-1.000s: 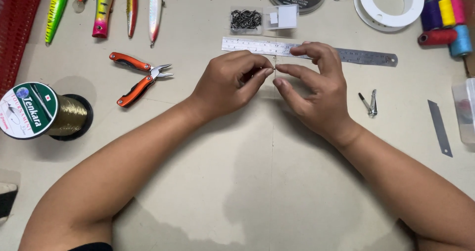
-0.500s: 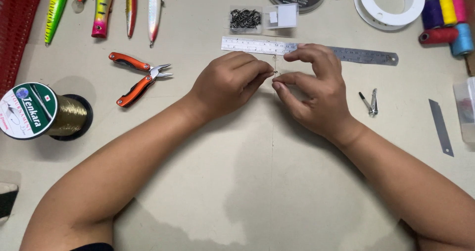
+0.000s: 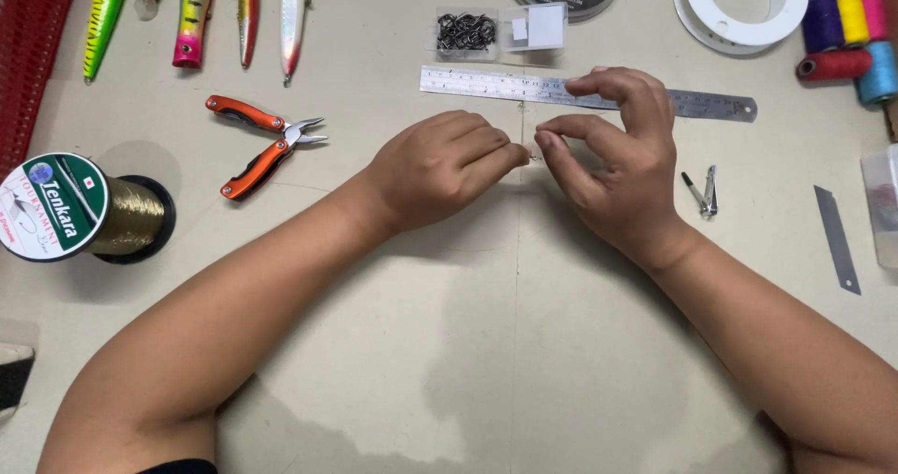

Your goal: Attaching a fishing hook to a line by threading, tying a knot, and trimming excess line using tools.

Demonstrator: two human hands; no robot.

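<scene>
— What's on the bench around you?

— A matte beige table (image 3: 486,343) with a faint seam down its middle. Just beyond your knuckles lies a flat steel ruler (image 3: 486,83), long and thin. Behind it sits a small clear box of dark hooks (image 3: 465,32). To your left lie orange-handled pliers (image 3: 262,145) with the jaws parted, and a spool of gold line (image 3: 89,208) on its side. Glossy, slim fishing lures (image 3: 196,16) line the far edge. To your right are small metal nail clippers (image 3: 700,192) and a bare grey blade (image 3: 835,238).

— And your hands?

— Both forearms come in low and angle toward the centre. Your left hand (image 3: 440,165) is curled knuckles-up, thumb and forefinger pressed together. Your right hand (image 3: 622,161) faces it, wrist bent, the upper fingers arched above the ruler.

— What are you holding?

— A tiny hook (image 3: 533,155), thin and dark, sits between the two sets of fingertips, just above the table seam. Your left fingers are pinched narrow at it; your right thumb and forefinger close toward it, but which hand actually grips it is too small to tell.
</scene>
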